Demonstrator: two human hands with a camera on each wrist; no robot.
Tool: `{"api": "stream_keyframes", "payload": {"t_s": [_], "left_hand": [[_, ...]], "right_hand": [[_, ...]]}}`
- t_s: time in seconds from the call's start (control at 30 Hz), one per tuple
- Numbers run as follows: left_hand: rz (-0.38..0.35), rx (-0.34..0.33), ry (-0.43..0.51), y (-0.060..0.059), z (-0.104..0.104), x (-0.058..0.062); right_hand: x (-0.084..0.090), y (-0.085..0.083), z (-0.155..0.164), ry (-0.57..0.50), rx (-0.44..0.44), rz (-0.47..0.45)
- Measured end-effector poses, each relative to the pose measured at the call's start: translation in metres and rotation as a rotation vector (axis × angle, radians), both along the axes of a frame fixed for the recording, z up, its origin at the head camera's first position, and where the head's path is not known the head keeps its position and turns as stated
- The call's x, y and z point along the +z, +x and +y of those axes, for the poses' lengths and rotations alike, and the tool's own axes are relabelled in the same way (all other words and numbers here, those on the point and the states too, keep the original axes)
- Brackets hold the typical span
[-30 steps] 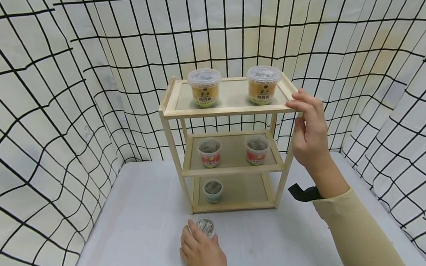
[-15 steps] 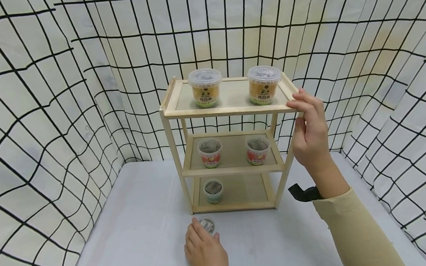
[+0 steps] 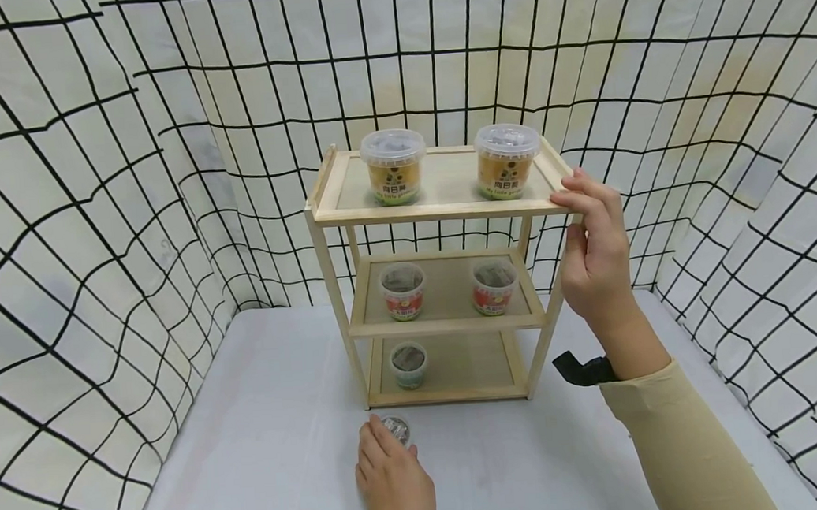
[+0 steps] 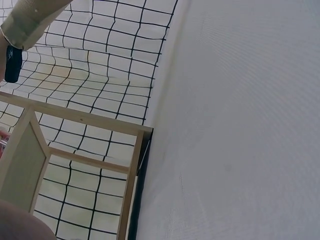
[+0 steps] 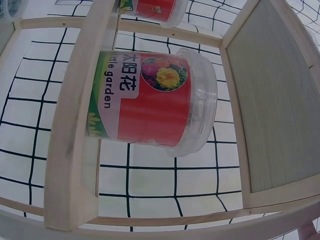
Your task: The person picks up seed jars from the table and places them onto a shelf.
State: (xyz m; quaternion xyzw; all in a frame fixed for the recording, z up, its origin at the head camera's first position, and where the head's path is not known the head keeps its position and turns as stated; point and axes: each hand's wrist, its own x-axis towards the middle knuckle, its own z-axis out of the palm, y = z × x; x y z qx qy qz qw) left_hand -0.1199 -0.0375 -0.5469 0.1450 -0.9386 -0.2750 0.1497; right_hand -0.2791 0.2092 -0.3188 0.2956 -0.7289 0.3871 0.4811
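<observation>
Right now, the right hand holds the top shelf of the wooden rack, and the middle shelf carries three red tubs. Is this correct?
Not quite. The middle shelf carries two red tubs, not three, as the head view shows. The rest holds: the right hand grips the top shelf of the wooden rack at its right corner.

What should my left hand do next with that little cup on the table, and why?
Probably lift the small cup toward the bottom shelf. The left hand already has its grip around it on the table, the right hand steadies the rack's top corner, and that shelf holds only one cup, leaving space beside it.
</observation>
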Motion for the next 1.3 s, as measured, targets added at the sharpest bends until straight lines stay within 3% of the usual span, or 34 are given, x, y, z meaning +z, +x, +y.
{"api": "stream_keyframes", "payload": {"t_s": [0.23, 0.4, 0.77, 1.3], "left_hand": [[0.016, 0.019, 0.009, 0.000, 0.002, 0.000], [0.078, 0.061, 0.020, -0.002, 0.005, 0.000], [0.147, 0.085, -0.078, -0.008, 0.010, 0.005], [0.211, 0.055, -0.130, -0.014, 0.039, 0.017]], "right_hand": [[0.000, 0.000, 0.000, 0.000, -0.002, -0.006], [0.000, 0.001, 0.000, 0.000, -0.002, -0.008], [0.000, 0.000, 0.000, 0.002, -0.005, -0.001], [0.000, -0.001, 0.000, -0.009, 0.000, 0.006]]}}
